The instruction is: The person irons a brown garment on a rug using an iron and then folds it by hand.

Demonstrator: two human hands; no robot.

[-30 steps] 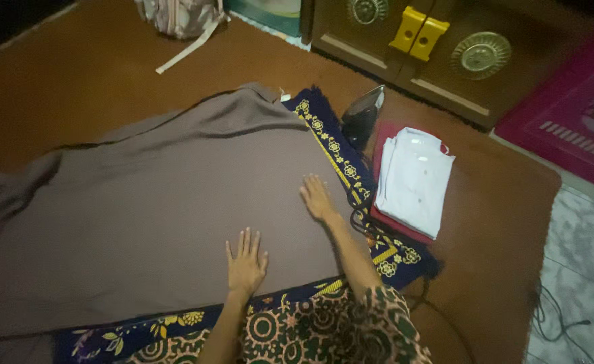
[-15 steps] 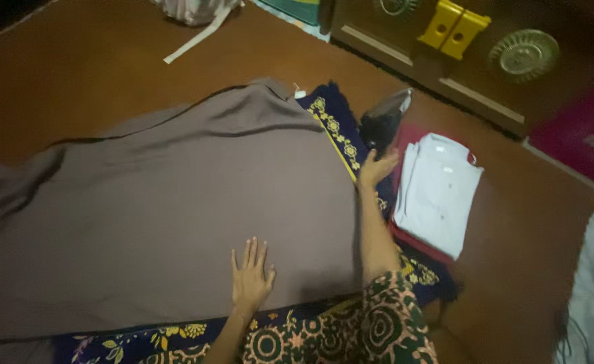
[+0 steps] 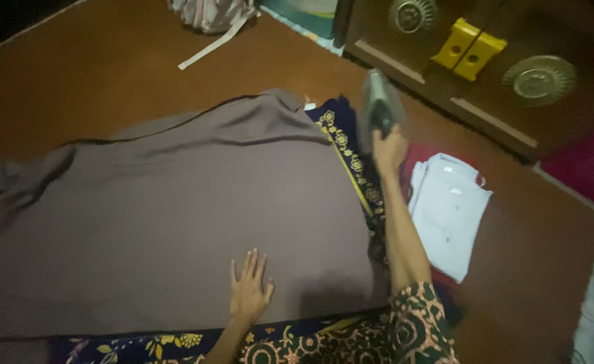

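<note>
One large grey-brown cloth (image 3: pixel 169 222) covers most of the left and centre of the frame, spread flat over one dark blue patterned mat (image 3: pixel 351 158) whose yellow-flowered border shows along the cloth's right edge and again at the bottom edge. Both lie on a brown carpet (image 3: pixel 95 81) that fills the upper left.

At the bottom centre, the left hand (image 3: pixel 249 290) lies palm down on the cloth near its lower edge, fingers spread and flat, its grip fully open and holding nothing.

In the upper centre, one pale bag (image 3: pixel 209 13) sits at the top edge with a white strap trailing onto the carpet.

Right of centre, the right hand (image 3: pixel 389 149) is raised at the end of an outstretched arm in a patterned sleeve, its grip closed round the handle of one dark iron (image 3: pixel 380 108). The iron is lifted above the mat's upper right corner, just beyond the cloth's right edge, blurred, so its tilt is hard to tell.

Further right, one folded white shirt (image 3: pixel 448 212) lies on a red cloth that peeks out along its edges, well apart from the left hand.

In the upper right stands one dark wooden cabinet (image 3: pixel 485 94) with two round metal ornaments and two yellow handles. One pink rug (image 3: pixel 590 175) shows at the right edge.
</note>
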